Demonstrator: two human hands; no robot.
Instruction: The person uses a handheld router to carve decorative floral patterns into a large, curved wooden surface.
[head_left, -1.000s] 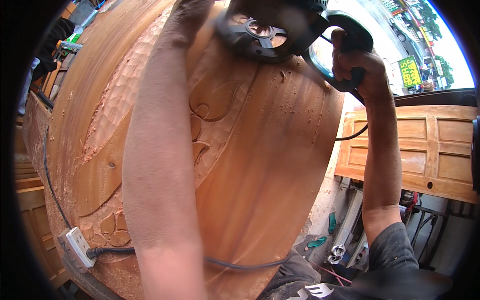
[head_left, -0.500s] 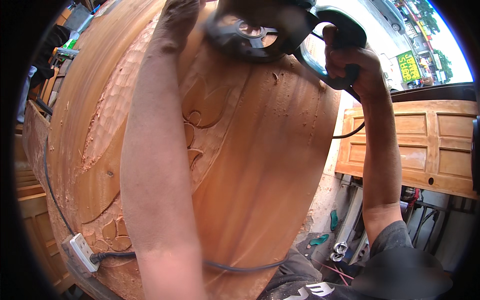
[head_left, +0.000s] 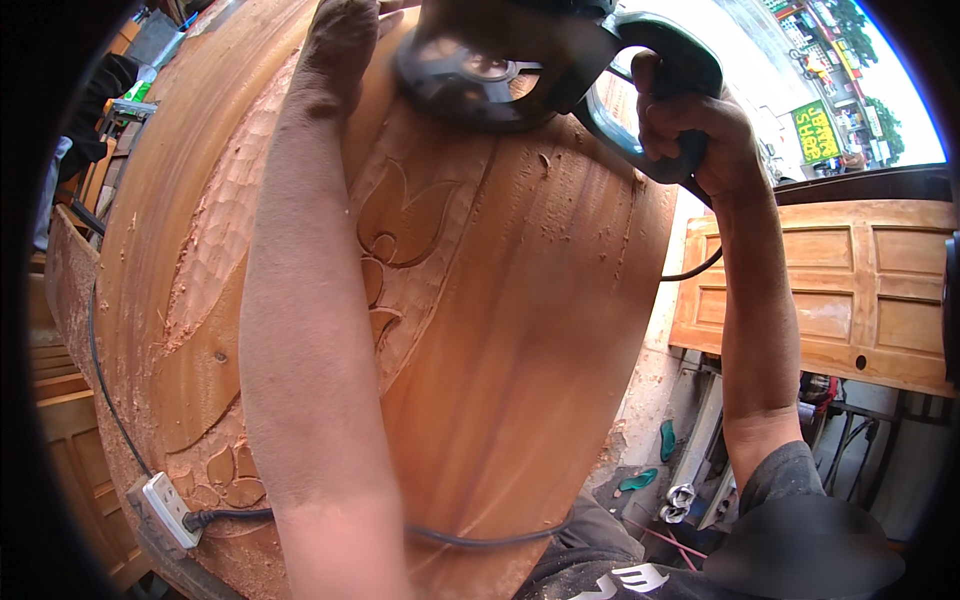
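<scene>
The right hand (head_left: 700, 140) has its grip closed firmly around the dark loop handle (head_left: 700, 60) of a power tool (head_left: 480, 95), fingers wrapped through the opening. The left hand (head_left: 345, 40) is at the upper edge, just beside the tool's other side; its fingers are mostly cut off, so I cannot tell whether its grip is closed on anything.

The tool is in the upper middle of the view, over the far part of a broad wooden panel (head_left: 540, 290), its round, open-spoked base lowest and its top out of frame. It looks rigid and fairly heavy, probably top-heavy, so the side handles should be the sound place to take hold, well clear of the base opening. The panel seems stiff and solid, and its loose shavings may make it slippery.

Outward from there, carved petal shapes (head_left: 405, 215) stand in relief beside the left forearm, with a gouged, rippled strip (head_left: 230, 220) farther left. A white socket block (head_left: 170, 508) sits at the panel's lower left, with a black plug (head_left: 205, 520) in it. To the right, beyond the right forearm, is a panelled door (head_left: 870, 290); green sandals (head_left: 637, 481) lie on the floor below.
</scene>
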